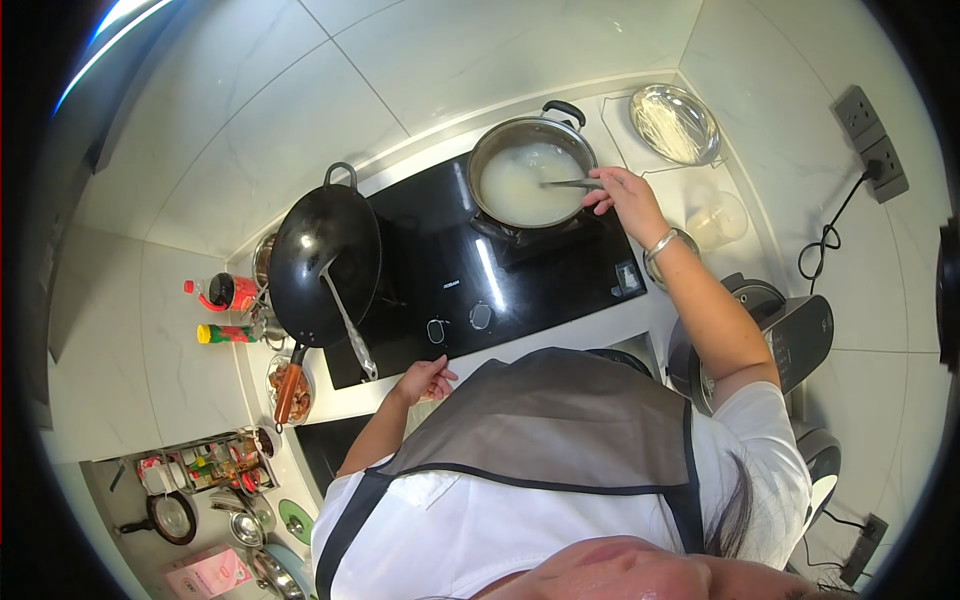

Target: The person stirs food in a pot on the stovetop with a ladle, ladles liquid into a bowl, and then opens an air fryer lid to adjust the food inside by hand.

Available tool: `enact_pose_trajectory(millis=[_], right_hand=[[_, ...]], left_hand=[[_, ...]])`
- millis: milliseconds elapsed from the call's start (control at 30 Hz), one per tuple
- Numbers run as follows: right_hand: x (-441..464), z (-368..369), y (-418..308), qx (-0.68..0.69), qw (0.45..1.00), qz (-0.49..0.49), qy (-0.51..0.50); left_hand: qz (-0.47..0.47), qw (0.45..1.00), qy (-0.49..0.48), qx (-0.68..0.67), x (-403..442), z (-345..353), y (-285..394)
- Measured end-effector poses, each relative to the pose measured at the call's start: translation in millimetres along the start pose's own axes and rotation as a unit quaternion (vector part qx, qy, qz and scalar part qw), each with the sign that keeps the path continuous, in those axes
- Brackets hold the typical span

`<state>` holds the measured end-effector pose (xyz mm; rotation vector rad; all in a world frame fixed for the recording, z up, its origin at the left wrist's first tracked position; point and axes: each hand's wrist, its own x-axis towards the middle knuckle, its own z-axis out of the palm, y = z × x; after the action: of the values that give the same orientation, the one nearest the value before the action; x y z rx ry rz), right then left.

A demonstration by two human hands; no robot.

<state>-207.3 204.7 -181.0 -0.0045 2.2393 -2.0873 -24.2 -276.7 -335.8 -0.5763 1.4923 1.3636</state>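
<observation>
My right hand (622, 190) grips the handle of a grey metal utensil (572, 184) above the pot's right rim. The utensil's far end dips into cloudy whitish liquid, so its kind is hidden. The steel pot (480, 190) stands on the far right of the black cooktop (450, 285). Near the cooktop's front edge is my left hand (427, 380), fingers loosely curled with nothing seen in them. To its left, a black wok (310, 250) with a wooden handle sits at the cooktop's left end. A metal spatula (348, 325) lies across the wok's edge.
A glass plate of pale noodle-like strands (672, 125) sits at the back right. Beside my right arm stand a clear plastic container (718, 222) and a dark appliance (795, 345). Bottles (232, 292) and a bowl of brown food pieces (303, 400) are at the left.
</observation>
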Motion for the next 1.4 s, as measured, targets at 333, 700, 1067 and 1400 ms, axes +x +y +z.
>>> enact_pose_trajectory(millis=[333,700,1067,1400], right_hand=[[-6,-10,-33,0.069,0.997,0.037,0.008],[4,-15,-21,0.043,0.997,-0.04,0.057],[0,-19,-22,-0.182,0.977,-0.101,0.057],[1,-18,-17,-0.043,0.999,-0.012,0.007]], left_hand=[[-0.001,1.0,0.006,-0.001,-2,2,2],[0.003,1.0,0.004,0.004,-2,2,3],[-0.003,1.0,0.009,0.006,-1,1,2],[-0.004,1.0,0.012,0.009,2,0,0]])
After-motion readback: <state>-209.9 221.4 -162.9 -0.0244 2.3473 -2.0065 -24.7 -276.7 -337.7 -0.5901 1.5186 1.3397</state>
